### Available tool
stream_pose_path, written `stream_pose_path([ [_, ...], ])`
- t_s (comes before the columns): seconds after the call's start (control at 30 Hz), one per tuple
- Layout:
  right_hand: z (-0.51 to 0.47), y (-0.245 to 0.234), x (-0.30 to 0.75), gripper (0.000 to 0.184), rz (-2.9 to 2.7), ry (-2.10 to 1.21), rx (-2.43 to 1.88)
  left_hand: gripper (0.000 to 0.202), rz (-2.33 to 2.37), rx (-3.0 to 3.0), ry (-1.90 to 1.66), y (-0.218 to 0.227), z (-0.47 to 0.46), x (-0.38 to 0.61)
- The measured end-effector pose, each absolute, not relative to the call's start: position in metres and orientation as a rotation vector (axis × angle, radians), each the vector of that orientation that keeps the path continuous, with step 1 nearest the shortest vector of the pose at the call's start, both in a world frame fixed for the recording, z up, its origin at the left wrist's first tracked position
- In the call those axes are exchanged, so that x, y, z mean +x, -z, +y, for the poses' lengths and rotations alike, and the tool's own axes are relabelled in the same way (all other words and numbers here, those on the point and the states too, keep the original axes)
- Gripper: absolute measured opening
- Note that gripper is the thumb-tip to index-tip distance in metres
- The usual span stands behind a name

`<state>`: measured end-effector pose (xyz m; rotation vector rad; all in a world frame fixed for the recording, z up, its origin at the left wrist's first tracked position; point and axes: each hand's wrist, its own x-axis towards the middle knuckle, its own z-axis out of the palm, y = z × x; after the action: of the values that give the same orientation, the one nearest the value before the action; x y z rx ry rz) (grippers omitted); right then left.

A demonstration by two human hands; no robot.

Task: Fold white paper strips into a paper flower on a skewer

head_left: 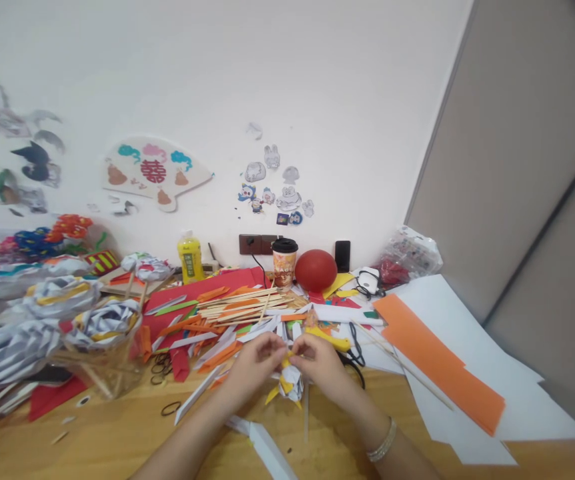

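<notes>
My left hand [261, 360] and my right hand [313, 357] meet at the middle of the table, fingers pinched close together. Between them is a small folded paper flower [291, 385], white with yellow pointed pieces. Both sets of fingertips press on its yellow upper part, and its lower end hangs toward me. A white folded paper strip [268, 450] lies on the wood below my hands. Just beyond my right hand is a yellow-handled tool [335, 339], partly covered. Exactly how the fingers grip the paper is hidden.
Wooden sticks [242, 305] and orange, white and red strips heap up behind my hands. Farther back stand a paper cup [284, 263], a red balloon [316, 270] and a yellow bottle [190, 258]. White paper flowers [107, 321] crowd the left; orange sheets [442, 363] lie right.
</notes>
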<state>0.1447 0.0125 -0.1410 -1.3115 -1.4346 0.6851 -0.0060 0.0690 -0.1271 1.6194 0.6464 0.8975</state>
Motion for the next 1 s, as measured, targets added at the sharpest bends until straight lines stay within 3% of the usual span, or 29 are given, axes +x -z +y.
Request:
stream_pose_path([
  [0.1,0.010,0.137,0.144,0.004,-1.437,-0.763,-1.253,0.028,0.613,1.356,-0.756,0.130,0.073,-0.010],
  [0.2,0.008,0.133,0.142,0.005,-1.506,-0.744,-1.226,0.027,0.582,1.307,-0.634,0.131,0.074,-0.013],
  [0.5,0.002,0.119,0.142,0.009,-1.771,-0.574,-1.351,0.034,0.728,1.518,-0.683,0.128,0.072,-0.009],
  [0.83,0.000,0.116,0.140,0.012,-1.906,-0.388,-1.271,0.030,0.733,1.517,-0.694,0.124,0.071,-0.012],
  [1.0,-0.003,0.112,0.138,0.009,-1.799,-0.392,-1.278,0.022,0.604,1.131,-0.560,0.121,0.071,-0.019],
])
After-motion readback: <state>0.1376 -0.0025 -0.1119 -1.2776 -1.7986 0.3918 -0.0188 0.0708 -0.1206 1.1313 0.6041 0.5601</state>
